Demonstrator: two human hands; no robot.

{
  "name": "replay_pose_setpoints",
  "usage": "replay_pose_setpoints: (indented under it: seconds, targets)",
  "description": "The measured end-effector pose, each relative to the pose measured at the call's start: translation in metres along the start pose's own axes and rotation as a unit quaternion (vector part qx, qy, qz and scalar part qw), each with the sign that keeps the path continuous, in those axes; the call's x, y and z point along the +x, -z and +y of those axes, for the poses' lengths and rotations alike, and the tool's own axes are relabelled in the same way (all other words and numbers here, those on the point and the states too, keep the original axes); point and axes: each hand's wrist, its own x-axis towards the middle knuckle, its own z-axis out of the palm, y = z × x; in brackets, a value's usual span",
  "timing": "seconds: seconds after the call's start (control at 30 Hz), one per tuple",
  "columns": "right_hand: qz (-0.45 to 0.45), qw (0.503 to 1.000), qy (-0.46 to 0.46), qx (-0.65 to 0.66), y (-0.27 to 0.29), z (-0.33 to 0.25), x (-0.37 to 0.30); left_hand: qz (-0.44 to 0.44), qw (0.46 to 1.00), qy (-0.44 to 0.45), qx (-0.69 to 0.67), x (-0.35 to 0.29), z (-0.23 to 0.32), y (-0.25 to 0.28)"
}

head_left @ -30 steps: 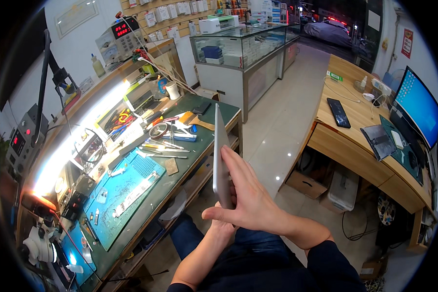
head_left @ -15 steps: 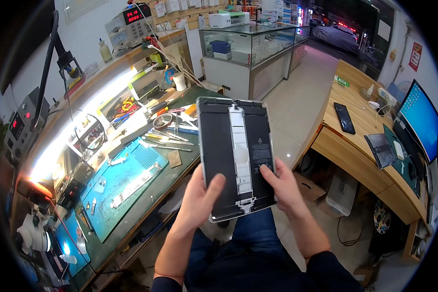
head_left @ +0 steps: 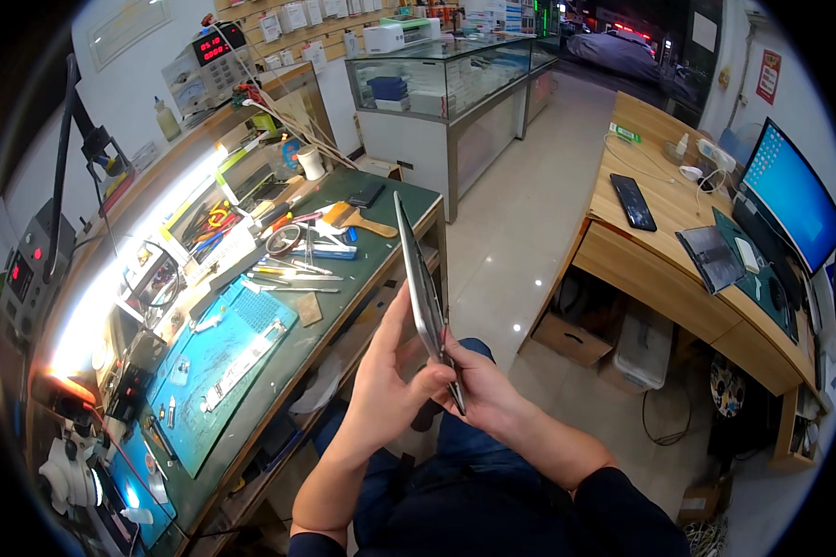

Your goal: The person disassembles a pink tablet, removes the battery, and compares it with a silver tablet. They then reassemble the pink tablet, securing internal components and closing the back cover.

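Both my hands hold an opened tablet housing (head_left: 422,295) over my lap. It stands nearly edge-on, so only its thin silver edge and a sliver of the dark side show. My left hand (head_left: 378,395) grips its lower left, thumb at the bottom edge and fingers stretched along the back. My right hand (head_left: 488,388) closes on the lower right side, its fingertips partly hidden by the housing. To the left, a blue repair mat (head_left: 195,422) lies on the green bench top, bearing a long silver metal strip (head_left: 243,371).
Pliers, tweezers, a tape roll (head_left: 283,240) and a wooden-handled brush (head_left: 367,221) crowd the bench under a bright lamp. At right, a wooden desk (head_left: 664,278) carries a phone (head_left: 633,202), a dark panel (head_left: 711,259) and a monitor (head_left: 791,200). A glass display counter (head_left: 492,79) stands ahead.
The tablet housing has turned from its battery side facing me to nearly edge-on. My right hand has moved left, closer to my left hand. The whole view has shifted slightly.
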Motion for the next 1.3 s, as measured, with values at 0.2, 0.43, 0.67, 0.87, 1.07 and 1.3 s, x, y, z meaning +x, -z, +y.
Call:
replay_pose_setpoints:
  seconds: [0.2,0.43,0.67,0.87,1.07,1.3]
  targets:
    - [0.021,0.998,-0.016,0.049,0.004,0.009,0.003,0.008,1.000,0.021,0.006,0.002,-0.001,0.000]
    - [0.044,0.997,-0.015,0.062,-0.001,0.009,0.002,0.012,0.999,0.033,-0.006,0.002,-0.002,-0.001]
    - [0.021,0.999,-0.001,0.025,0.000,0.010,0.001,0.011,0.999,0.030,-0.015,0.001,-0.003,0.001]
    - [-0.012,1.000,0.003,0.015,0.005,0.011,0.000,-0.004,1.000,0.018,-0.010,-0.002,-0.005,0.005]
    - [0.039,0.988,0.152,-0.009,0.002,0.023,0.009,0.092,0.995,-0.011,0.032,-0.012,0.015,-0.013]
    - [0.286,0.604,0.585,-0.460,0.082,-0.003,0.012,0.177,0.968,-0.101,0.149,-0.039,-0.010,0.023]
